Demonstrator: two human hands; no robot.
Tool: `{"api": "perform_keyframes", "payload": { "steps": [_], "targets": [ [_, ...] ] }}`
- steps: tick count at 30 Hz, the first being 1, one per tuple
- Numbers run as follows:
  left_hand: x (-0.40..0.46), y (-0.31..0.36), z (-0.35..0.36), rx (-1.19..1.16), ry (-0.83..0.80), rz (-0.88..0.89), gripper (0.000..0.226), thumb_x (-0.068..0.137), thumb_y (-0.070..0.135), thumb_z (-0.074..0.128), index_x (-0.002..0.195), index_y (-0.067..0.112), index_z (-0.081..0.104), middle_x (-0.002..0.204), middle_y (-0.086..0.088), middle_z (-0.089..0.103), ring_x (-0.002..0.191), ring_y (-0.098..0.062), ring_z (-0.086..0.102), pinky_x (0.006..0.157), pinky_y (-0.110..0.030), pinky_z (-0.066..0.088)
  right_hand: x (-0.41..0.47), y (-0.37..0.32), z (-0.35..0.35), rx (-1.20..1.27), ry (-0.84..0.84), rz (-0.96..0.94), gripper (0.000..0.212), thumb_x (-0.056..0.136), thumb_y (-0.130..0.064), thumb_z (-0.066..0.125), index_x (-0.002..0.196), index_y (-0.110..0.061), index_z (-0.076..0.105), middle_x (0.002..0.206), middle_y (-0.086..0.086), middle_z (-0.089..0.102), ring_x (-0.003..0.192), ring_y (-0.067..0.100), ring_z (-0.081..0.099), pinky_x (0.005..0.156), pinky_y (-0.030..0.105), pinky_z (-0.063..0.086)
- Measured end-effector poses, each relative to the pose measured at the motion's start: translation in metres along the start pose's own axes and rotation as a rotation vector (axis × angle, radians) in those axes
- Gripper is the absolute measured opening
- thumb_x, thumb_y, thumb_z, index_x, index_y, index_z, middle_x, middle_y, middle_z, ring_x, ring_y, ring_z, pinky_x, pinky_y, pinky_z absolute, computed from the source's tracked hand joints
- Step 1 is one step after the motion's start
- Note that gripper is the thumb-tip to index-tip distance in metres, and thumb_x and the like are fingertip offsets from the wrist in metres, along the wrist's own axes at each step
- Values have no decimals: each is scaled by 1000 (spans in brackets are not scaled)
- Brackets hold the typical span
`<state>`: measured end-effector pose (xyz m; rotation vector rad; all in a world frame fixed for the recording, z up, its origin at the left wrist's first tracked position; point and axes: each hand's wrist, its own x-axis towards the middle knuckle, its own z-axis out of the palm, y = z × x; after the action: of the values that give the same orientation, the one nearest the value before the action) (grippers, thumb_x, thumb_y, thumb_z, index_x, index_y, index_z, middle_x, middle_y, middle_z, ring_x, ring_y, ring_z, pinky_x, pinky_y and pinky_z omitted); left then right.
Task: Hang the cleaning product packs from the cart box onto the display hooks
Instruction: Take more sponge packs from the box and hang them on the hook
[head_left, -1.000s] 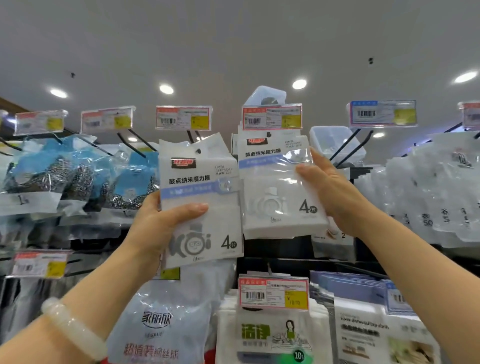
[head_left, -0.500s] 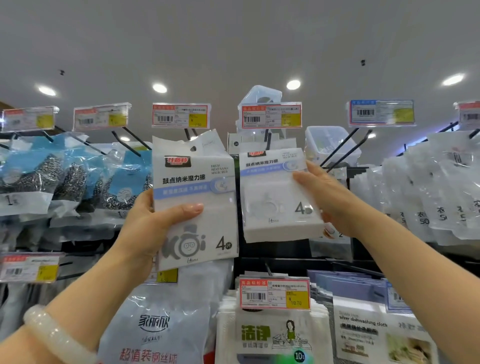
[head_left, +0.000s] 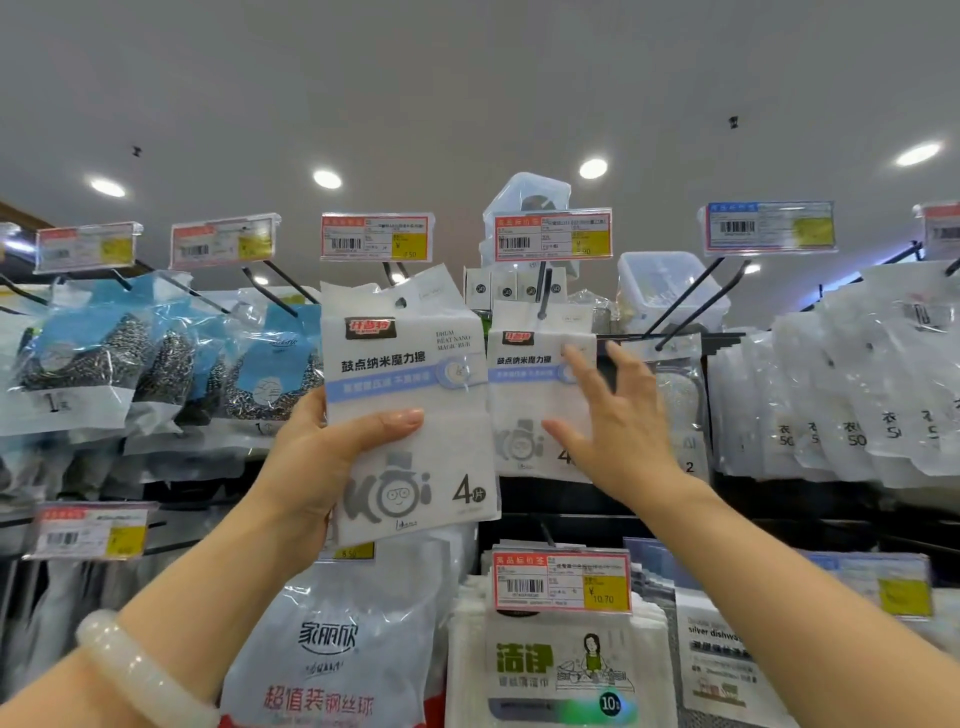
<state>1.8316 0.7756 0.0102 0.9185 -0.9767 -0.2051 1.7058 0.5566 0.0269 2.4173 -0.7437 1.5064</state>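
My left hand (head_left: 322, 462) grips a white magic-sponge pack (head_left: 415, 384) marked "4", held upright in front of the display with my thumb across its face. A second identical white pack (head_left: 524, 395) hangs on a black display hook (head_left: 543, 291) under a red price tag (head_left: 553, 235). My right hand (head_left: 618, 421) is in front of that hanging pack with fingers spread and straight, its fingertips at the pack's right side. The cart box is out of view.
Blue packs of steel scourers (head_left: 104, 358) hang on hooks to the left. White bag packs (head_left: 857, 384) hang at the right. Empty black hooks (head_left: 691, 306) jut out right of centre. Lower rows hold a scourer bag (head_left: 332, 654) and cloth packs (head_left: 561, 670).
The right-hand pack has gone onto the hook and hangs there. My right hand has let go of it and opened its fingers. The left hand still holds its pack.
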Motion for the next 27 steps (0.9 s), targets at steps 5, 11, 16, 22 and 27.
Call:
{"api": "perform_keyframes", "payload": {
  "steps": [5,11,16,22,27],
  "targets": [
    [1,-4,11,-4,-14,-22,77,51,13,75,125,6,54,104,-17,72,77,-31,73,56,-36,60,6,-4,5,-199,-309,-32,68,91,-63,34,149,-38,9,160,6,-12,146,30,-11,118,51,-4],
    [6,-10,30,-2,-65,-112,68,53,16,74,118,7,61,104,-19,72,79,-33,71,66,-41,61,4,-10,-25,238,-278,87,49,95,-56,30,98,-23,66,124,8,59,126,27,45,112,46,28],
    [9,-18,58,69,-187,-201,67,55,26,76,118,11,62,98,-12,75,83,-30,72,75,-41,59,-14,-9,-58,983,-372,96,65,75,-59,52,135,-43,30,116,-3,62,104,16,64,90,38,52],
    [20,-21,84,268,-140,53,100,81,29,72,150,35,0,131,3,54,112,-21,61,96,-43,51,-11,0,-73,938,-287,121,77,80,-35,68,140,-49,23,113,2,55,99,24,64,85,44,56],
    [25,-9,85,477,-224,219,100,86,23,67,147,41,-11,123,12,48,114,-14,57,101,-37,46,-2,-1,-81,922,-299,101,82,80,-25,71,142,-46,22,108,0,56,95,19,65,79,39,58]
  ]
}}
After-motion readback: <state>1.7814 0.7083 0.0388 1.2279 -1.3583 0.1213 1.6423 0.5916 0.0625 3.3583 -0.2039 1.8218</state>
